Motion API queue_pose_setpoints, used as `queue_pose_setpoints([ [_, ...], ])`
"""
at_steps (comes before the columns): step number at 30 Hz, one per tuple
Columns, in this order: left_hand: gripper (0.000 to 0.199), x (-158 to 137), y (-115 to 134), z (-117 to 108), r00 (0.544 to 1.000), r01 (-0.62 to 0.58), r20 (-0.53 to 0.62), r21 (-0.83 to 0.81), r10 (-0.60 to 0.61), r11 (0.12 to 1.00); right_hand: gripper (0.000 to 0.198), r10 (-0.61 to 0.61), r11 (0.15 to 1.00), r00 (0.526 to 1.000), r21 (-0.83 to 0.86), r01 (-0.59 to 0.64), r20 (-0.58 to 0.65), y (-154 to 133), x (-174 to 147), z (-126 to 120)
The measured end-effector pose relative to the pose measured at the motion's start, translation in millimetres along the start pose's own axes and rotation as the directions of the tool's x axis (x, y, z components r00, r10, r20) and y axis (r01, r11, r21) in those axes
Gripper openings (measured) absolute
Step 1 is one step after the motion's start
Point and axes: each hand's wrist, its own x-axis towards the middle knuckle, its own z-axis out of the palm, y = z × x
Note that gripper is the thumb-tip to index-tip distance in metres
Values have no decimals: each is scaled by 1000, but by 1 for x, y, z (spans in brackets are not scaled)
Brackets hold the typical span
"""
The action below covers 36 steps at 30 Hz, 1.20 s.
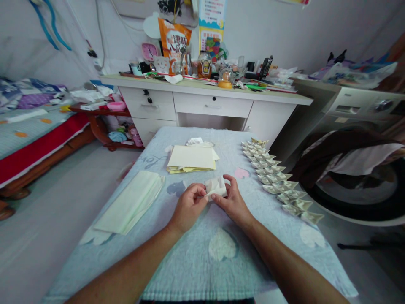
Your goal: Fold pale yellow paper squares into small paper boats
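Observation:
Between my two hands, over the middle of the cloth-covered table, is a small piece of folded white paper (215, 185). My left hand (191, 205) pinches its left lower edge between thumb and fingers. On the other side, my right hand (233, 200) grips the paper with its thumb in front and fingers behind. Just beyond lies a stack of cream and yellow paper sheets (191, 158). A bundle of long pale green paper (129, 202) rests to the left. Along the right side stand rows of folded paper boats (274, 173).
The table wears a light blue cloth (190, 261) with heart prints. Behind it, a white desk (213, 103) holds a jar (204, 65), an orange snack bag (175, 44) and clutter. A washing machine (351, 126) stands right, a bed (44, 143) left.

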Motion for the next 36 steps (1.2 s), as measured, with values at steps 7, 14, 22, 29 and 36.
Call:
queue_pose_setpoints([
  [7, 13, -2, 4, 1, 997, -42, 56, -30, 44, 999, 44, 30, 1000, 999, 10, -30, 33, -9, 0, 2],
  [14, 11, -2, 3, 2, 995, -51, 85, -66, 57, 996, 40, 14, 997, 1000, -76, -16, -23, -5, 1, 0],
  [22, 7, -3, 5, 4, 984, -107, 139, -51, 113, 993, 34, -14, 990, 999, -139, 7, -45, -2, 2, 0],
  [29, 12, -5, 8, 4, 984, -22, 169, -164, 50, 986, 32, 0, 992, 999, -124, -5, -41, 0, 2, -1],
  [36, 44, 0, 4, 5, 993, 109, 87, -309, -86, 945, 34, 45, 998, 995, 32, -48, 84, -5, 1, -1],
])
